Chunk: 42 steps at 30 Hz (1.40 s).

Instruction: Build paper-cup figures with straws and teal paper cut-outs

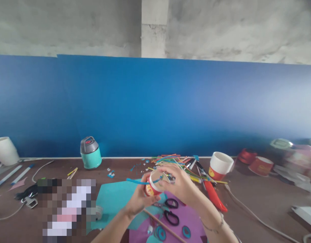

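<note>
My left hand (138,199) is wrapped round a red and white paper cup (150,188), tilted with its mouth toward the right. A blue pipe cleaner (137,181) sticks out to the left of the cup and crosses to its mouth. At that mouth, my right hand (179,182) has its fingers closed on the pipe cleaner's other end; the fingertips are partly hidden. Below the hands, black-handled scissors (172,217) and a wooden stick (165,225) rest on purple paper (193,221). Rolls of blue tape (160,233) lie near them.
Turquoise paper (112,195) lies left of the purple sheet. Several coloured pipe cleaners (170,158) are heaped behind my hands. A white and red cup (221,163) and a red tool (214,195) are at right. A turquoise mini vacuum (91,153) stands against the blue partition (145,108).
</note>
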Each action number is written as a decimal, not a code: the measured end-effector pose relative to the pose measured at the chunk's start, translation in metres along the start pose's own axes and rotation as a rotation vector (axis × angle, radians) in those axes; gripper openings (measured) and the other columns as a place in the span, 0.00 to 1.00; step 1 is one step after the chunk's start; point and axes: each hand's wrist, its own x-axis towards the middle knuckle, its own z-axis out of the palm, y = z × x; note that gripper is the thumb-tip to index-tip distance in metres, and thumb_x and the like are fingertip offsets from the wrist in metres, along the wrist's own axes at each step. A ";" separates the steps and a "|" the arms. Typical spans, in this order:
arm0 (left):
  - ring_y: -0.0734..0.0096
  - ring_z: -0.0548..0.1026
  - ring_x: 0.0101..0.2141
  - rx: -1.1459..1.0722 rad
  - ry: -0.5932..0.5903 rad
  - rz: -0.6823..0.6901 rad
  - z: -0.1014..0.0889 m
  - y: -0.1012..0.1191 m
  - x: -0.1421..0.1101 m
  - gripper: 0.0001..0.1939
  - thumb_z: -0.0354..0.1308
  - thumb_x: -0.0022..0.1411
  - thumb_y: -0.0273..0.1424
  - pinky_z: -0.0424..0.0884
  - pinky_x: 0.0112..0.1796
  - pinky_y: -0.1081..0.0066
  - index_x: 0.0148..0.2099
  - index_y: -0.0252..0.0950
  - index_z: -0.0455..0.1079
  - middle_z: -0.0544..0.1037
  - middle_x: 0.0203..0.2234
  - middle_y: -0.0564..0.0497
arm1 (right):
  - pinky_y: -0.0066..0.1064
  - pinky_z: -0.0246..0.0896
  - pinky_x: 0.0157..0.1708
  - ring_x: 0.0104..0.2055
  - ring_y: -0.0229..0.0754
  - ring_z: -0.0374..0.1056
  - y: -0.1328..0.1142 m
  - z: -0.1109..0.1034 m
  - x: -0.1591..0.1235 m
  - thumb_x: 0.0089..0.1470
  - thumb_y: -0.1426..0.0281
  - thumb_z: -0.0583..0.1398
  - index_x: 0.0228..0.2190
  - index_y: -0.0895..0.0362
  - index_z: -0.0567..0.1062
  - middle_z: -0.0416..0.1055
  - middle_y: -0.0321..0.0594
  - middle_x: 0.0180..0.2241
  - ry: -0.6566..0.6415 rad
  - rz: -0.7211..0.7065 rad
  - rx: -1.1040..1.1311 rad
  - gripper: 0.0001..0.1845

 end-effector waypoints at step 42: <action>0.53 0.71 0.50 -0.007 -0.156 -0.051 0.016 0.006 -0.005 0.32 0.71 0.45 0.35 0.64 0.51 0.57 0.54 0.41 0.68 0.78 0.43 0.45 | 0.35 0.50 0.42 0.38 0.45 0.66 -0.010 0.015 -0.010 0.39 0.81 0.54 0.32 0.52 0.77 0.74 0.40 0.30 -0.152 0.111 -0.448 0.19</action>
